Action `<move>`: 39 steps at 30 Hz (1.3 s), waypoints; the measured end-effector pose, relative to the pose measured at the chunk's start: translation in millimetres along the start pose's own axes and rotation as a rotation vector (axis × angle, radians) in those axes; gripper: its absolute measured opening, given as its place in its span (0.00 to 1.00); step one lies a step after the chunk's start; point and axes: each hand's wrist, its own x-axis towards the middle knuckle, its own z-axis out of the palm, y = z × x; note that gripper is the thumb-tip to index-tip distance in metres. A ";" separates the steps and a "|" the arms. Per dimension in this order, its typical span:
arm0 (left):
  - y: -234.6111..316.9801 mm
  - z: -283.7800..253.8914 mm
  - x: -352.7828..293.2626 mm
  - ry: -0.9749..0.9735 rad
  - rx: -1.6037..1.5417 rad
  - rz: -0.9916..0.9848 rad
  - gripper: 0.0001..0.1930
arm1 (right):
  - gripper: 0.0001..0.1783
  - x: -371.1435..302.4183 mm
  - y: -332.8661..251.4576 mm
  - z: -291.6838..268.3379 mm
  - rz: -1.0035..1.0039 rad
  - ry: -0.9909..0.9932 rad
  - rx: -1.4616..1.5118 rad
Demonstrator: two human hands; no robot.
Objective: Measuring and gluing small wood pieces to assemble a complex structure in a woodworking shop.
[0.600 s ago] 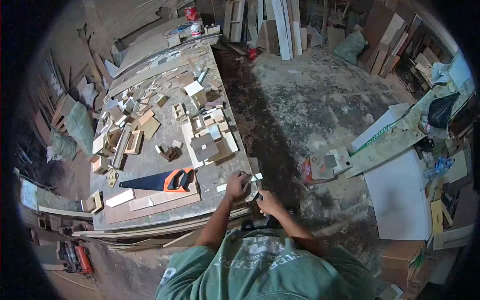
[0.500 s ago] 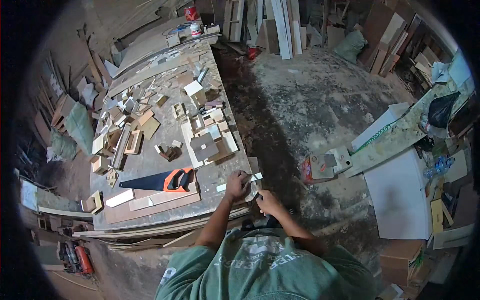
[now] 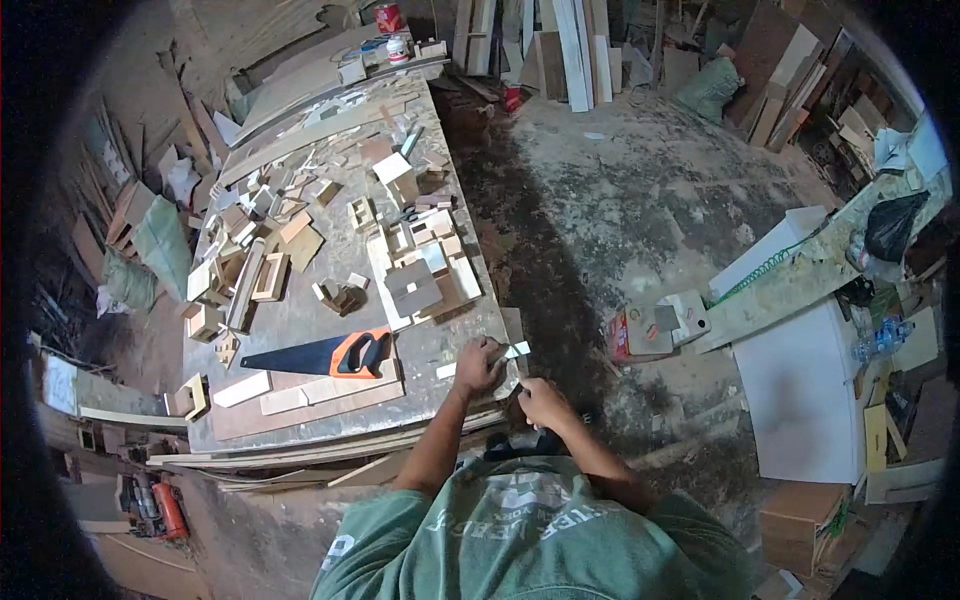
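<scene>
At the near right corner of the workbench (image 3: 430,345), my left hand (image 3: 480,363) is bent over a thin white strip (image 3: 516,350), pressing it to the top. The strip's ends show on both sides of the fingers. Just off the bench edge, my right hand (image 3: 545,404) is closed, its fingers wrapped round something small and mostly hidden; its kind cannot be made out. To the left lies a handsaw (image 3: 320,355) with a dark blade and an orange and black handle, resting partly on flat boards (image 3: 325,395).
Small wooden boxes and offcuts (image 3: 265,235) cover the bench's left and middle. A cluster of wood pieces (image 3: 415,290) sits beyond my left hand. Right of the aisle are a box with a red side (image 3: 640,330) and a large white panel (image 3: 795,390). Boards lean at the back.
The whole view has shifted slightly. My right hand is turned a little, and the dark bit seen by its fingers before is less visible. My left hand stays on the strip.
</scene>
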 end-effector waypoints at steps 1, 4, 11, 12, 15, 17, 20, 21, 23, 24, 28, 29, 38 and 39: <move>1.4 0.2 1.3 -0.009 -0.016 -0.008 0.15 | 0.27 2.1 3.7 -0.3 0.014 -0.012 -0.017; 0.0 -0.7 0.6 -0.021 -0.021 -0.022 0.15 | 0.27 1.3 3.9 1.2 0.029 -0.024 -0.039; 5.1 -8.0 2.0 -0.030 0.075 0.005 0.16 | 0.26 9.0 14.7 7.6 0.020 0.005 -0.004; 6.1 -7.7 2.7 -0.029 0.074 0.007 0.16 | 0.26 11.0 18.8 7.8 0.019 0.007 -0.005; 6.4 -5.4 4.0 -0.038 0.011 -0.028 0.17 | 0.26 13.9 25.7 7.9 -0.016 -0.007 -0.098; 2.7 -2.3 2.4 -0.049 -0.031 -0.061 0.17 | 0.27 11.3 23.2 10.6 -0.028 -0.011 -0.052; -4.1 2.2 -5.7 -0.003 -0.016 -0.040 0.17 | 0.28 -1.4 5.7 8.9 0.060 -0.034 0.019; -4.7 2.8 -4.6 0.018 -0.027 -0.014 0.17 | 0.28 -1.3 8.0 9.5 0.052 -0.028 0.016; -8.0 2.8 -0.1 0.014 0.022 -0.010 0.18 | 0.28 -0.7 12.4 10.7 0.032 0.044 0.016; -5.7 1.8 -0.2 -0.020 0.012 -0.019 0.18 | 0.29 -10.3 -1.7 3.7 0.056 0.034 -0.028; -1.5 -1.7 -0.2 -0.035 -0.019 -0.007 0.17 | 0.30 0.1 13.0 7.4 0.015 0.086 -0.053; -1.5 -2.2 -0.1 -0.027 -0.011 -0.001 0.17 | 0.30 -0.6 18.4 8.3 0.011 0.087 -0.053; 0.9 -3.7 -3.3 -0.041 0.035 -0.025 0.17 | 0.31 -9.1 27.2 20.0 -0.234 0.349 -0.268; -0.2 -2.7 -3.4 -0.040 0.034 -0.025 0.17 | 0.31 -12.0 22.4 16.3 -0.144 0.286 -0.197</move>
